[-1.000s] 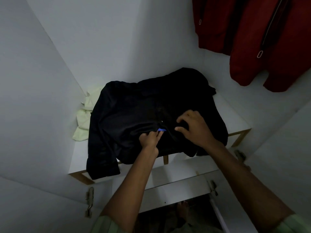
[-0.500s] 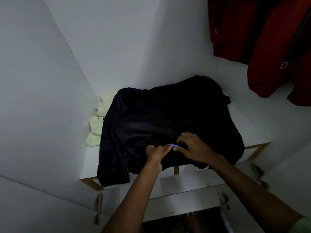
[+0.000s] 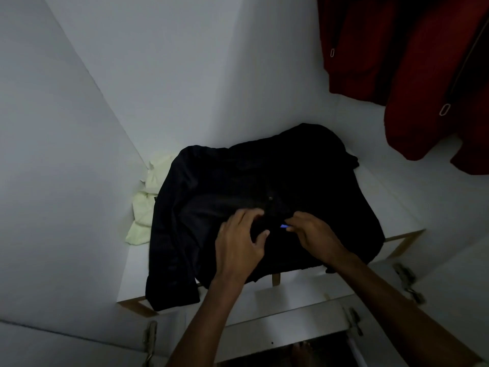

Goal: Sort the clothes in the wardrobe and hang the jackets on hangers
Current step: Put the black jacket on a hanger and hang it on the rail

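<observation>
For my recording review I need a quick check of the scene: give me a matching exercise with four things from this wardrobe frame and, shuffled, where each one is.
Things:
1. black jacket
2. red jackets
3. pale yellow garment
4. small blue tag

Places:
A. hanging at upper right
B. at the right hand's fingertips
C. spread across the white shelf, one part drooping over the front edge
D. bunched in the shelf's left corner, partly under dark cloth

Pairs: 1-C, 2-A, 3-D, 4-B
</observation>
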`<act>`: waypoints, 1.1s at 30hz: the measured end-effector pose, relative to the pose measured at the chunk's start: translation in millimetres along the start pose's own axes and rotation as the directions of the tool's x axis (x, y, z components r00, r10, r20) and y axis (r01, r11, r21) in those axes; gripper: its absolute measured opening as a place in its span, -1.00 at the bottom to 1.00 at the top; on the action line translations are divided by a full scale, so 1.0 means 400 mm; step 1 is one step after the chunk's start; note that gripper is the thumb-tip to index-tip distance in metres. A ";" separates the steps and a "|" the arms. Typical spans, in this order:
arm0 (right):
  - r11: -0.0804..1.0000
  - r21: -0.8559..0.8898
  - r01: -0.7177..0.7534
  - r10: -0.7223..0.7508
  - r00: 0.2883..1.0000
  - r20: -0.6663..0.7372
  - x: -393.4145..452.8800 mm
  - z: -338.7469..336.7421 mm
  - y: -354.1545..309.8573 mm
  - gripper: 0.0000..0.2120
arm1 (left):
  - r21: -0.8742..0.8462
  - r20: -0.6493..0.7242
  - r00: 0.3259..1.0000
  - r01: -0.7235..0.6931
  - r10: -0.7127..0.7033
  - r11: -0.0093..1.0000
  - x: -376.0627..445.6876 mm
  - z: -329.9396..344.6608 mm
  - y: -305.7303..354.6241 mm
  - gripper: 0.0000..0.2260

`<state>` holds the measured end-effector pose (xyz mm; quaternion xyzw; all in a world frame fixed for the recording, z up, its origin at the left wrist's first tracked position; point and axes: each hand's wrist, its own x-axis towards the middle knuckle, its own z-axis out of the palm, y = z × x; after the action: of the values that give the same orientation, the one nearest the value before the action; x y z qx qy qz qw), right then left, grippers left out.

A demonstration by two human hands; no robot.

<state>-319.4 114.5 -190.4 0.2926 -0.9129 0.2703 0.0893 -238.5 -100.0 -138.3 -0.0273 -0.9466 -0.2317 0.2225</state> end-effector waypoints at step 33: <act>0.985 0.148 0.089 -0.045 0.958 -0.282 -0.126 -0.009 -0.072 -0.88 | 0.094 0.139 0.976 -0.181 0.167 0.979 -0.092 0.066 -0.098 -0.78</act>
<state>-261.7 121.4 -190.8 0.2888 -0.8564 0.3773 0.2018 -222.1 -121.2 -192.0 -0.1134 -0.9641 -0.1585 0.1806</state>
